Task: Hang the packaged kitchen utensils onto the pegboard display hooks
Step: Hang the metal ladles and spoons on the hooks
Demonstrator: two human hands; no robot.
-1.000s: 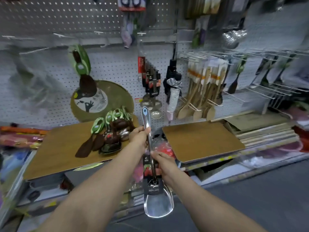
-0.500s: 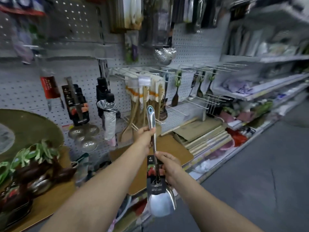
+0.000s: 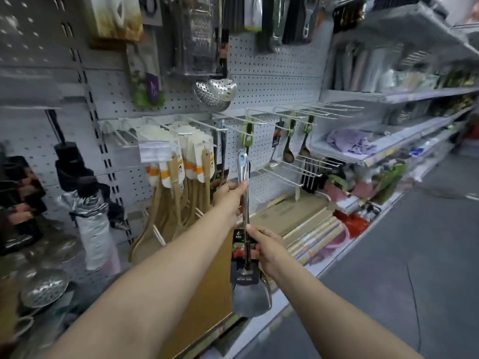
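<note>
I hold a steel spatula [image 3: 251, 297] upright in front of the pegboard [image 3: 269, 73], blade down, with a dark label card around its neck. My left hand [image 3: 229, 195] grips the upper handle just below the hanging hole. My right hand [image 3: 267, 246] grips the lower handle at the card. The handle tip sits level with a row of white wire hooks [image 3: 293, 120], a few of which carry green-handled ladles [image 3: 289, 149]. A rack of carded wooden spatulas [image 3: 181, 172] hangs just left of my left hand.
Perforated steel skimmers [image 3: 216, 92] hang above the hooks. Folded umbrellas [image 3: 90, 216] hang at the left. Wooden cutting boards [image 3: 298, 218] lie stacked on the lower shelf. Shelves of goods [image 3: 388, 141] run to the right beside a grey aisle floor [image 3: 414, 255].
The view has swung right along the display, from the round board and brown ladles to the wire hook rows. Both hands keep the same grip, and the spatula has risen toward the hooks.
</note>
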